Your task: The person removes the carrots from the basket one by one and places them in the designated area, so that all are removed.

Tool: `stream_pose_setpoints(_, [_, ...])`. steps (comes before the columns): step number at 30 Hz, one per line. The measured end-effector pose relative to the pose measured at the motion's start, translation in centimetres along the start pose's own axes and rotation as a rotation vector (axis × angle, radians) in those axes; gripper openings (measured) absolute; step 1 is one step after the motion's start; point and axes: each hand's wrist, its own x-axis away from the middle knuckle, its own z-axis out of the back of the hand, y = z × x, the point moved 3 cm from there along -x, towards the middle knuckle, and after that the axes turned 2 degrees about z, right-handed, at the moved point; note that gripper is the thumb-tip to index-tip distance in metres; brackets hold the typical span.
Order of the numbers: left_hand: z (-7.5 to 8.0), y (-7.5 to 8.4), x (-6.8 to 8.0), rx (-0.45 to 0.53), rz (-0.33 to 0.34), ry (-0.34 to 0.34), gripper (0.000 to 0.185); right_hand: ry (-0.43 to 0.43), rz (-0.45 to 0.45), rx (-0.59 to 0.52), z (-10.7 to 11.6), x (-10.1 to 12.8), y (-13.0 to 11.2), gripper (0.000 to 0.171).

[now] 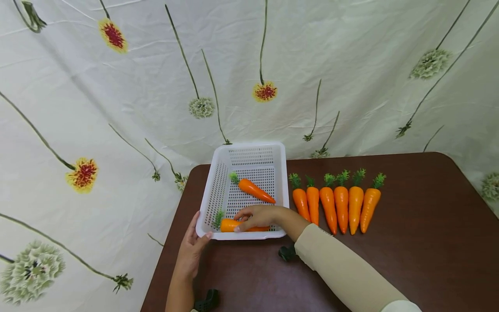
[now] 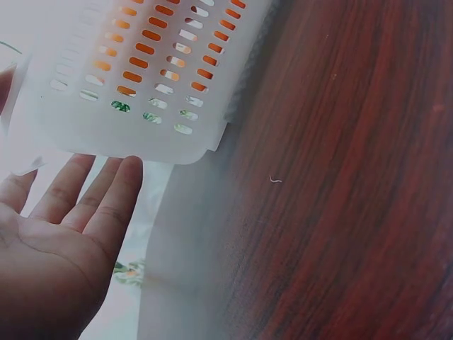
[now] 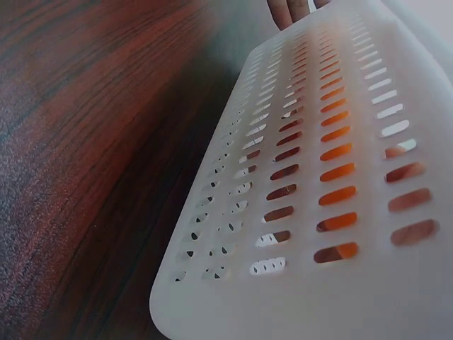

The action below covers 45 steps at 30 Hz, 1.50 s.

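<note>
A white perforated plastic basket (image 1: 215,186) stands on the table, its near left corner gripped by my left hand (image 1: 191,249). The left wrist view shows the fingers (image 2: 113,205) against the outside of its wall. Inside the basket my right hand (image 1: 260,215) holds an orange toy carrot (image 1: 228,225) that lies along the near wall, leafy top to the left. Part of that carrot is hidden under the fingers. Another carrot (image 1: 255,190) rests slantwise farther back in the basket. The right wrist view shows orange through the slots of the basket wall (image 3: 233,304).
Several more carrots (image 1: 341,208) lie in a row right of the basket, green tops toward the back. The dark brown table (image 1: 421,225) meets a flower-printed white cloth (image 1: 351,56) behind and at left. Black wrist straps (image 1: 287,253) show at the arms.
</note>
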Motion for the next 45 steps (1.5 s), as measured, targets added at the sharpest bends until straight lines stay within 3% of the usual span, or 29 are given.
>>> stream_pose_setpoints(5, [0.1,-0.1,0.0,-0.005,0.012,0.009,0.079,0.013,0.019,0.021,0.0,0.1,-0.1,0.045])
stream_pose_setpoints(12, [0.2,-0.1,0.0,-0.017,0.026,0.012,0.081,0.042,0.013,-0.042,0.1,0.2,-0.1,0.038])
stream_pose_setpoints(25, [0.0,0.2,0.0,-0.018,0.024,0.013,0.079,0.065,0.029,-0.142,0.4,0.5,-0.1,0.043])
stream_pose_setpoints(32, [-0.1,0.2,0.0,-0.007,0.019,0.01,0.078,0.098,0.086,-0.242,0.8,0.8,-0.5,0.047])
stream_pose_setpoints(45, [0.1,0.0,-0.1,-0.008,0.032,0.01,0.078,0.239,0.128,-0.289,1.9,1.6,-1.2,0.05])
